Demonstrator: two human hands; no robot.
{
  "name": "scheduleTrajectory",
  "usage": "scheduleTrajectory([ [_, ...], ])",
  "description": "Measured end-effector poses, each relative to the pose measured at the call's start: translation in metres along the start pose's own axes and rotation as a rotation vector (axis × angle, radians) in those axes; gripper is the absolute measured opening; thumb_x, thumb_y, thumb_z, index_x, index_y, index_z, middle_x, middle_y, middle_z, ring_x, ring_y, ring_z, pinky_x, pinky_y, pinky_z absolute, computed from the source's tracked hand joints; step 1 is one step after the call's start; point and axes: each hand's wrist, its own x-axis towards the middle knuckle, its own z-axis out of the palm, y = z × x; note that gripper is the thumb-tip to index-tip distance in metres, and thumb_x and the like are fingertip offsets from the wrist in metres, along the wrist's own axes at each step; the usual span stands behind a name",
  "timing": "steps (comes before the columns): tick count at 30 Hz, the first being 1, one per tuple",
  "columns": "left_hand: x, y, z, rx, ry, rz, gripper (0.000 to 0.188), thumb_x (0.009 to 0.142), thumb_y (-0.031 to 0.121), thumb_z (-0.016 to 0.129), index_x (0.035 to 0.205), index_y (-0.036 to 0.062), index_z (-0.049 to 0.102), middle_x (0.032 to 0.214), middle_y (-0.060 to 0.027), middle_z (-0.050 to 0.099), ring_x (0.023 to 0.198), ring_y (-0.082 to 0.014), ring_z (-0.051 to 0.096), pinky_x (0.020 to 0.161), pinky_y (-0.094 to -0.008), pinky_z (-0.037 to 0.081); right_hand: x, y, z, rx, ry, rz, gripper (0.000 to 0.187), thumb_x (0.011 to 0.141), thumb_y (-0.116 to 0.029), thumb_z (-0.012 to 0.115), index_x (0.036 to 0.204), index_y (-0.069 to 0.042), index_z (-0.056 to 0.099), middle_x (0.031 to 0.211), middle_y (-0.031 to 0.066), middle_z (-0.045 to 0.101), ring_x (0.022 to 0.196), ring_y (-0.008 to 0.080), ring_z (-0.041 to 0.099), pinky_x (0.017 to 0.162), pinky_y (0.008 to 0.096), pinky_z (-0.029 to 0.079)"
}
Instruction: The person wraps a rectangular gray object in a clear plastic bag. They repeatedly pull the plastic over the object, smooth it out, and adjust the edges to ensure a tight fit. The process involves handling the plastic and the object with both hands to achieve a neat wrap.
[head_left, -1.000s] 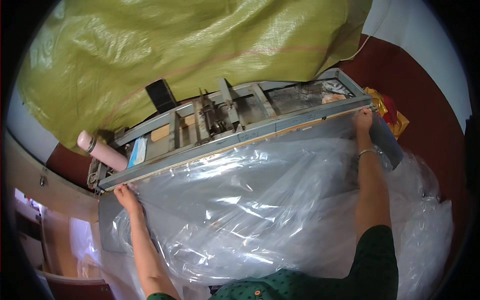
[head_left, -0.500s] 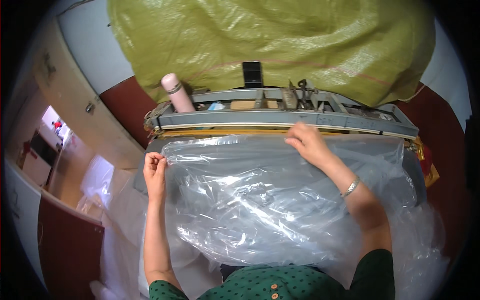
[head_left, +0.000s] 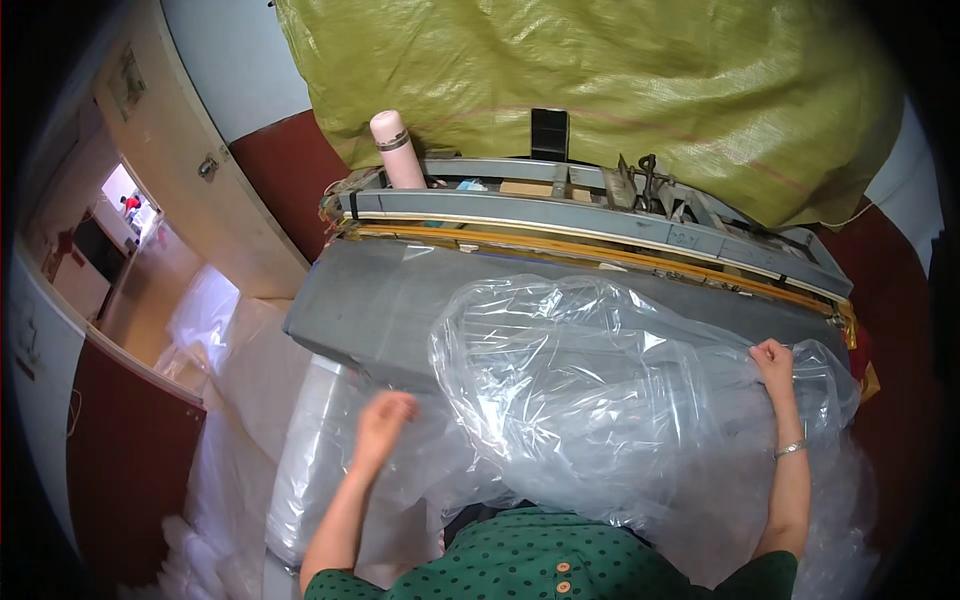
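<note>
A large sheet of clear plastic film (head_left: 590, 400) lies crumpled over the grey padded surface (head_left: 400, 290) before me and drapes toward my body. At its right part, my right hand (head_left: 773, 362) is closed, with the fingertips pinching the film. My left hand (head_left: 385, 418) hovers near the film's left side, below the grey surface's front edge. Its fingers look curled but are smeared by motion, so I cannot tell whether they hold any film.
Behind the surface runs a long grey metal frame (head_left: 520, 212) with orange-yellow strips (head_left: 580, 257). A pink flask (head_left: 398, 155) and scissors (head_left: 650, 180) sit in it. Yellow-green woven sheeting (head_left: 620, 70) hangs behind. More film (head_left: 250, 350) piles at left, beside an open door (head_left: 190, 150).
My right hand has moved right and nearer, drawing the film off the surface's left part. My left hand has come down toward me and right. The view has shifted slightly.
</note>
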Motion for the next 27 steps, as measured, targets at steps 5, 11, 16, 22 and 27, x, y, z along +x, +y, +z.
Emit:
scheduleTrajectory([
  [5, -0.034, -0.056, 0.085, -0.337, -0.309, -0.205, 0.019, 0.087, 0.016, 0.054, 0.102, 0.0036, 0.056, 0.093, -0.0044, 0.06, 0.083, -0.0123, 0.055, 0.072, -0.0259, 0.046, 0.002, -0.003, 0.008, 0.037, 0.028, -0.025, 0.018, 0.073, -0.011, 0.067, 0.066, -0.001, 0.055, 0.054, -0.004, 0.042, 0.053, 0.0044, 0.036, 0.047, 0.0231, 0.03],
  [11, 0.039, -0.07, -0.046, -1.241, 0.066, 0.06, 0.018, 0.092, 0.022, 0.047, 0.079, 0.0096, 0.05, 0.072, -0.0002, 0.052, 0.064, -0.0129, 0.051, 0.059, -0.0276, 0.044, 0.0, 0.023, -0.018, -0.001, 0.103, -0.012, 0.015, 0.074, -0.011, 0.066, 0.07, -0.001, 0.056, 0.055, 0.0002, 0.048, 0.054, 0.0072, 0.041, 0.049, 0.0259, 0.035],
  [16, 0.083, -0.019, -0.101, 1.019, 0.571, 0.395, 0.012, 0.085, 0.013, 0.052, 0.088, 0.0016, 0.052, 0.074, -0.0067, 0.056, 0.072, -0.0181, 0.056, 0.063, -0.033, 0.045, -0.006, 0.04, -0.046, -0.216, 0.179, -0.095, 0.016, 0.075, -0.013, 0.065, 0.072, 0.0, 0.055, 0.058, 0.0065, 0.05, 0.054, 0.0108, 0.044, 0.051, 0.0274, 0.036],
  [22, 0.119, 0.051, -0.069, 0.696, 0.178, 0.437, 0.02, 0.082, 0.009, 0.054, 0.1, 0.0018, 0.054, 0.088, -0.013, 0.06, 0.087, -0.0277, 0.058, 0.076, -0.0338, 0.045, -0.013, 0.066, -0.042, -0.13, 0.25, 0.037, 0.017, 0.076, -0.011, 0.065, 0.07, 0.0, 0.053, 0.057, 0.0029, 0.043, 0.055, 0.0093, 0.039, 0.051, 0.0261, 0.033],
  [27, 0.129, 0.084, -0.042, 0.742, -0.215, 0.384, 0.021, 0.08, 0.01, 0.058, 0.1, 0.0034, 0.059, 0.094, -0.0121, 0.061, 0.091, -0.0252, 0.056, 0.082, -0.0329, 0.043, -0.01, 0.079, -0.04, -0.114, 0.252, -0.003, 0.02, 0.08, -0.01, 0.062, 0.067, -0.002, 0.049, 0.057, -0.0039, 0.037, 0.055, 0.0054, 0.032, 0.048, 0.0228, 0.027],
])
